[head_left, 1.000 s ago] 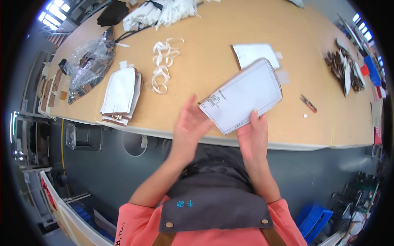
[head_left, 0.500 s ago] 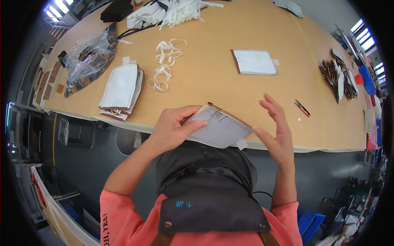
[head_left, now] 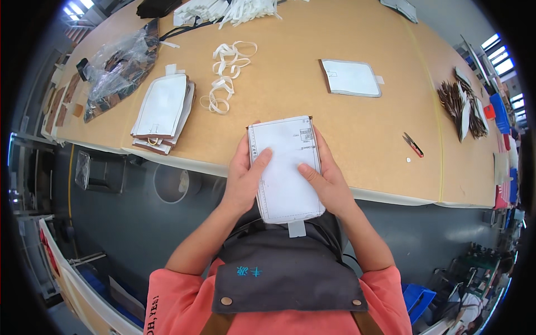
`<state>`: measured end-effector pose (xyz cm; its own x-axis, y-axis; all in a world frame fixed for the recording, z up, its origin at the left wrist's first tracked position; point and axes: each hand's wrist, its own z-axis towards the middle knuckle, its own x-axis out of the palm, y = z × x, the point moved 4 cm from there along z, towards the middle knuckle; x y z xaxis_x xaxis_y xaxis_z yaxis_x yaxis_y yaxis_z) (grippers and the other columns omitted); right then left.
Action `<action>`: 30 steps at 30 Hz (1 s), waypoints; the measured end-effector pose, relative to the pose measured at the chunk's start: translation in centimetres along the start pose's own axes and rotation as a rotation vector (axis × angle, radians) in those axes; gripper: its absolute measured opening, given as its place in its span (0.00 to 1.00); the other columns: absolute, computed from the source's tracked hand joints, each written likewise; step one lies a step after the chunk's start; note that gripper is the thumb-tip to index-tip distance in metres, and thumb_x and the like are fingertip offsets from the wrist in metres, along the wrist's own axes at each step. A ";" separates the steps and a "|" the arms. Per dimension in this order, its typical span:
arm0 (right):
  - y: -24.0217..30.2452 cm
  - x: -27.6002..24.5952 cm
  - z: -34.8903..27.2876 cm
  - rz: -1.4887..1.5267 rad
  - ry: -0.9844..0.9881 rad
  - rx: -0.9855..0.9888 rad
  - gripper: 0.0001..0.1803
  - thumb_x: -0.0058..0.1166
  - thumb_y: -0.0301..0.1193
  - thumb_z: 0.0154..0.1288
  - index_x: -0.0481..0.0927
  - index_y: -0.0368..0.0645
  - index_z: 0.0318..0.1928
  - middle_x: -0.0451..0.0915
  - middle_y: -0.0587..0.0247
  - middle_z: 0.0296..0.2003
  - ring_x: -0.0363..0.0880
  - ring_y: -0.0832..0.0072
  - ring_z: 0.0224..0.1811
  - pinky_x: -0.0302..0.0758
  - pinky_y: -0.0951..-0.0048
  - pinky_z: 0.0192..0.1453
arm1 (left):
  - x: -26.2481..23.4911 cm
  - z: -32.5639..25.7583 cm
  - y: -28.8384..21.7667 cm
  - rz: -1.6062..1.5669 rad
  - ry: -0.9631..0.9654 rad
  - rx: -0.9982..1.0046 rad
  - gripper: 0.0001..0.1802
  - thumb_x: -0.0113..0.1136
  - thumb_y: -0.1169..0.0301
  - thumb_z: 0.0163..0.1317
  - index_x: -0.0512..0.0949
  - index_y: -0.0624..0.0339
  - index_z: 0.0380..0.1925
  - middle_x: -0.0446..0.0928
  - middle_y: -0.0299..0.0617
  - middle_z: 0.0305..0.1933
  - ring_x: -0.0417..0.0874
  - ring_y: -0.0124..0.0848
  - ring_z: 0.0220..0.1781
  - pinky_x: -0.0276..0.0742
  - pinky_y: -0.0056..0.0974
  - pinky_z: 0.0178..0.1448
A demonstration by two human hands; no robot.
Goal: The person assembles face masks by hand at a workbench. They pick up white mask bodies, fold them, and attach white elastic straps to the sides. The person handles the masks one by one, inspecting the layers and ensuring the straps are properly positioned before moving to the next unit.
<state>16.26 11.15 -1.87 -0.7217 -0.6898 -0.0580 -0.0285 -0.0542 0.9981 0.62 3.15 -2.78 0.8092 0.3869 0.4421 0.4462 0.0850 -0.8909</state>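
Observation:
A white rectangular stitched panel [head_left: 287, 184] with brown edging and a pale tab at its lower end is held upright in front of my apron. My left hand [head_left: 245, 173] grips its left edge, thumb on the white face. On the opposite edge my right hand [head_left: 329, 181] does the same, its fingers hidden behind. Farther off on the table lies a similar white panel [head_left: 352, 78]. To the left rests a stack of such panels [head_left: 159, 109], brown edges showing. Small thread snips [head_left: 414, 144] lie on the right beside a small white disc [head_left: 408, 159].
The tan table [head_left: 290, 72] bears a coil of white tape [head_left: 223, 78], a plastic-wrapped bundle [head_left: 120, 70] and a heap of white strips [head_left: 223, 12]. At its right lies a bunch of brown and white pieces [head_left: 463, 109]. Below stands a clear bin [head_left: 173, 184].
My right hand has come in from the right and taken hold of the panel's right edge. The panel has turned from slanted to upright, its white face now fully in view.

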 end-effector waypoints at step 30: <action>-3.4 -2.0 -1.5 0.419 -0.463 0.158 0.22 0.52 0.32 0.77 0.64 0.36 0.64 0.76 0.58 0.55 0.75 0.78 0.54 0.74 0.74 0.59 | -0.6 -2.1 1.1 0.037 0.062 -0.222 0.38 0.57 0.75 0.72 0.52 0.62 0.77 0.71 0.52 0.69 0.77 0.33 0.65 0.73 0.37 0.67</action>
<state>18.86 11.59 -5.18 -0.9164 -0.2448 0.3168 0.2448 0.2835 0.9272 1.44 1.04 -3.75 0.8457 0.3281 0.4209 0.4830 -0.1351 -0.8651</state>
